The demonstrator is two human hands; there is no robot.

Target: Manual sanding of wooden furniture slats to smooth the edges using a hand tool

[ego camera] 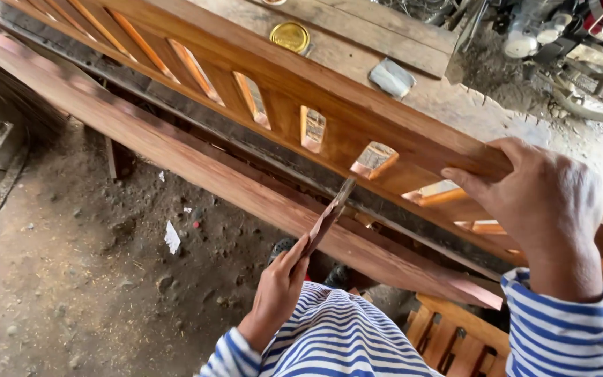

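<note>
A long varnished wooden frame (329,105) with several slanted slots runs from the upper left to the right edge. My left hand (279,287), in a blue-and-white striped sleeve, pinches a thin flat strip (329,213), possibly folded sandpaper. The strip's tip reaches up to the lower edge of one slot (373,160). My right hand (539,206) lies over the frame's top rail at the right, fingers curled over its far edge, steadying it.
A long reddish plank (197,164) lies below the frame. On the bench behind are a round yellow tin lid (289,36) and a grey block (392,77). A motorbike (574,49) stands at the top right. A small slatted wooden piece (455,338) sits by my legs, above a dirt floor (71,279).
</note>
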